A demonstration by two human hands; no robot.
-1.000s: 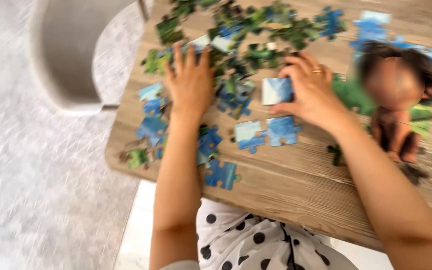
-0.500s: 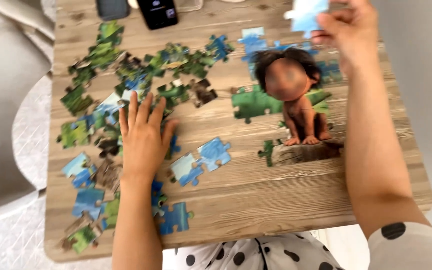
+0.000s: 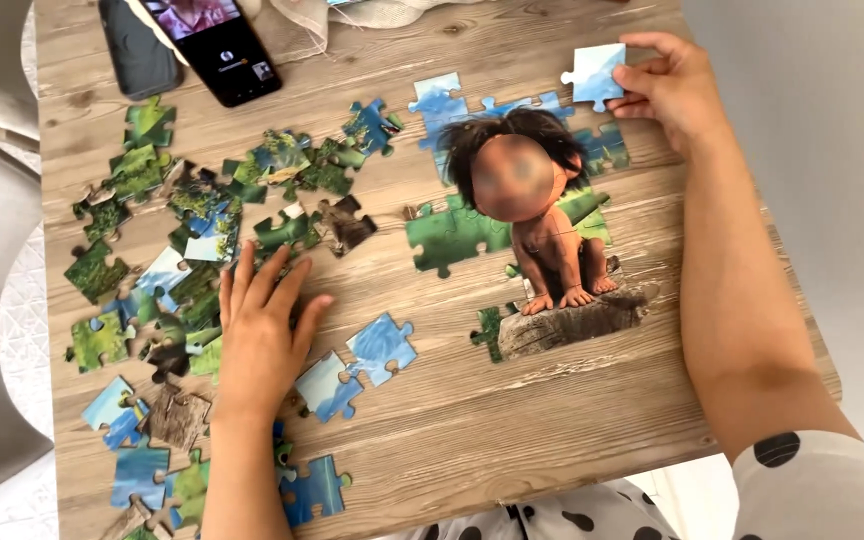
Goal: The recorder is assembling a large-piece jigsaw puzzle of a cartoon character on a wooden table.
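Two hands: R hand [image 3: 674, 88] grip pinching blue piece [image 3: 595, 75], L hand [image 3: 262, 325] flat w/ fingers apart.

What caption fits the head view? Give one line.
Right hand holds a pale blue puzzle piece; left hand rests on the wooden table.

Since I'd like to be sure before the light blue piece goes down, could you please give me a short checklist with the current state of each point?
1. Right hand grips the light blue puzzle piece at its edge: ok.
2. Piece lifted free of the assembled picture: cannot tell.
3. Top right edge of the assembled section visible beside the piece: ok.
4. Left hand lies flat on the wooden table, among the loose pieces: ok.
5. Phone lies away from the assembled section: ok.
6. Piece's tabs match the gap: cannot tell.
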